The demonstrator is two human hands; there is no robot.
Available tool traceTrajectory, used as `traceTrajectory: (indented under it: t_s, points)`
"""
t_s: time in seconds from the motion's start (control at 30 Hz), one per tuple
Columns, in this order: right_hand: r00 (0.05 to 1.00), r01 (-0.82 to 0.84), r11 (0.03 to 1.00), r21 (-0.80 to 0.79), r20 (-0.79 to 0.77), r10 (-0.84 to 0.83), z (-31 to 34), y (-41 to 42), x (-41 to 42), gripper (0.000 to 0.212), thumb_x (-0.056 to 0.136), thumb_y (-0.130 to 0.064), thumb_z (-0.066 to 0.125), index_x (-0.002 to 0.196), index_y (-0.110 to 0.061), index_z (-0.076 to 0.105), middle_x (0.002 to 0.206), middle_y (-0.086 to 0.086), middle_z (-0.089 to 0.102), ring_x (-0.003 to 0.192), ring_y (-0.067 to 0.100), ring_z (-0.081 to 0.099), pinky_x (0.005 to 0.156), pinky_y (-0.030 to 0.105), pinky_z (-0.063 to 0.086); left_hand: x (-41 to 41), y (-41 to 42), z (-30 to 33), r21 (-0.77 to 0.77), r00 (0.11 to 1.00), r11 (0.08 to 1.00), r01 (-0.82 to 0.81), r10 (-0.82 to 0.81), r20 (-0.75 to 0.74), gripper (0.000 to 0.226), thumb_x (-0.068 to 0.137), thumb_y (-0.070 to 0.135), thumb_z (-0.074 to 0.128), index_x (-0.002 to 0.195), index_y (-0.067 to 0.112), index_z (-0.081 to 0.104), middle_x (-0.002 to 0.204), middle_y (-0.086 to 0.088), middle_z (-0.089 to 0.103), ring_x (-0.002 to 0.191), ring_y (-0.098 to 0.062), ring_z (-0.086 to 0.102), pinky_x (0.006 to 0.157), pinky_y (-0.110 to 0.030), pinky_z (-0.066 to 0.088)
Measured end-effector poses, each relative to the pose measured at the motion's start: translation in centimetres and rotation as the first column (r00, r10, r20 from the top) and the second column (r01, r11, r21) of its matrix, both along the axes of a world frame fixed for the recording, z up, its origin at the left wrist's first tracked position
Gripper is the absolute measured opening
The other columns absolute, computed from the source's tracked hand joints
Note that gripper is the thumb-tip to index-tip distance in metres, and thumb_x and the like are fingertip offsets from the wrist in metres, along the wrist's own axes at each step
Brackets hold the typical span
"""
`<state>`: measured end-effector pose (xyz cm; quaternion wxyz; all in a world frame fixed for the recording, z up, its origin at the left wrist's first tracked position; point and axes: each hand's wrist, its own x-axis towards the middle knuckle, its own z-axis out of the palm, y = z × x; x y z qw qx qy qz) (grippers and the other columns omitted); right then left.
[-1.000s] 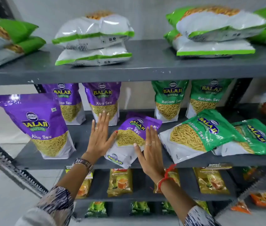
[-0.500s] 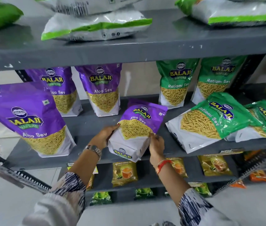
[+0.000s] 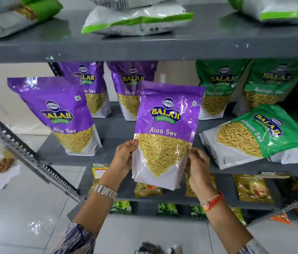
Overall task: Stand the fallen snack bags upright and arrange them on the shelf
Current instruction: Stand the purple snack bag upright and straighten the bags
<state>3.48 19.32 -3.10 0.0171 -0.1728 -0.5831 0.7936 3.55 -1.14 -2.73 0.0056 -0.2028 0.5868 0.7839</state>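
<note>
- Step in hand: righting one purple Aloo Sev bag (image 3: 166, 132). It was lifted off the middle shelf (image 3: 115, 131) & held upright in front of it, btwn the standing purple bag at left (image 3: 58, 114) & the fallen green Ratlami Sev bag (image 3: 249, 136).
- Left hand (image 3: 124, 160) pinched the bag's lower left edge; right hand (image 3: 197, 162) gripped the lower right edge. Both closed on it.
- Bag's long axis ran vertical, top seal up, white base down, label facing the camera.
- Next move, prob.: set the base flat on the shelf in the gap, in line w/ the left bag, then let go w/o tipping it.
- The green bag lay tilted on its back, top pointing right & up; not yet righted.
</note>
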Motion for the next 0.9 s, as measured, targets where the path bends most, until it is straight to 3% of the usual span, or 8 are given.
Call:
traceTrajectory:
  t_s: [0.17, 0.27, 0.43, 0.63, 0.77, 0.83, 0.9]
  points:
    - [0.991, -0.059, 0.998, -0.026, -0.118, 0.055, 2.9, 0.5, 2.0, 0.023, 0.092, -0.007, 0.048, 0.076, -0.02, 0.058, 0.081, 0.004, 0.059, 0.079, 0.02, 0.054, 0.063, 0.03, 0.042, 3.2, -0.3, 2.7, -0.013, 0.993, 1.0, 0.003, -0.005, -0.122, 0.018, 0.089, 0.008, 0.047, 0.075, 0.011, 0.058, 0.06, 0.005, 0.069, 0.054, -0.01, 0.064, 0.049, -0.019, 0.051]
    - [0.984, -0.088, 0.996, -0.018, -0.155, 0.084, 3.1, 0.3, 2.8, 0.026, 0.092, -0.005, 0.045, 0.076, -0.022, 0.057, 0.081, 0.003, 0.057, 0.075, 0.017, 0.053, 0.058, 0.024, 0.043, 4.2, -0.6, 3.2, -0.022, 0.988, 1.0, -0.019, 0.015, -0.151, 0.022, 0.091, 0.01, 0.047, 0.071, 0.013, 0.057, 0.058, 0.006, 0.067, 0.051, -0.007, 0.061, 0.047, -0.017, 0.048]
    - [0.983, -0.094, 0.996, -0.014, -0.16, 0.09, 2.6, -0.9, 1.9, 0.027, 0.092, -0.002, 0.044, 0.077, -0.021, 0.057, 0.082, 0.003, 0.057, 0.077, 0.016, 0.053, 0.069, 0.031, 0.043, 4.4, -1.0, 3.5, -0.085, 0.986, 0.995, -0.054, 0.04, -0.159, 0.022, 0.093, 0.008, 0.044, 0.074, 0.015, 0.055, 0.052, 0.01, 0.065, 0.047, -0.005, 0.059, 0.043, -0.017, 0.046]
    - [0.967, -0.127, 0.991, 0.038, -0.218, 0.132, 1.8, -3.5, -1.3, 0.025, 0.093, -0.004, 0.046, 0.078, -0.022, 0.055, 0.079, 0.0, 0.062, 0.074, 0.011, 0.057, 0.08, 0.04, 0.047, 1.8, -1.9, 2.9, -0.114, 0.979, 0.981, -0.158, 0.141, -0.144, 0.023, 0.093, 0.004, 0.042, 0.077, 0.014, 0.055, 0.052, 0.01, 0.068, 0.05, -0.005, 0.063, 0.046, -0.016, 0.049]
    - [0.945, -0.162, 0.984, 0.068, -0.276, 0.175, 1.8, -5.0, -4.2, 0.022, 0.094, -0.007, 0.044, 0.08, -0.021, 0.054, 0.081, 0.002, 0.062, 0.074, 0.012, 0.059, 0.08, 0.039, 0.045, -0.9, -2.9, 3.4, -0.151, 0.964, 0.961, -0.233, 0.207, -0.17, 0.027, 0.094, 0.002, 0.042, 0.074, 0.016, 0.052, 0.043, 0.015, 0.06, 0.048, -0.001, 0.053, 0.05, -0.016, 0.043]
    - [0.931, -0.182, 0.98, 0.081, -0.307, 0.199, 1.7, -6.0, -5.4, 0.02, 0.096, -0.009, 0.042, 0.083, -0.02, 0.053, 0.083, 0.003, 0.061, 0.075, 0.01, 0.061, 0.075, 0.032, 0.047, -1.9, -3.6, 3.0, -0.135, 0.962, 0.96, -0.244, 0.223, -0.156, 0.026, 0.094, 0.005, 0.042, 0.074, 0.018, 0.053, 0.052, 0.012, 0.063, 0.062, -0.01, 0.053, 0.062, -0.026, 0.043]
    - [0.925, -0.184, 0.98, 0.076, -0.325, 0.199, 1.8, -6.9, -6.2, 0.021, 0.097, -0.009, 0.041, 0.082, -0.02, 0.051, 0.082, 0.001, 0.061, 0.066, -0.002, 0.061, 0.065, 0.02, 0.047, -2.7, -4.3, 2.3, -0.116, 0.961, 0.962, -0.246, 0.226, -0.159, 0.026, 0.094, 0.005, 0.04, 0.075, 0.019, 0.053, 0.06, 0.008, 0.066, 0.065, -0.011, 0.056, 0.067, -0.03, 0.045]
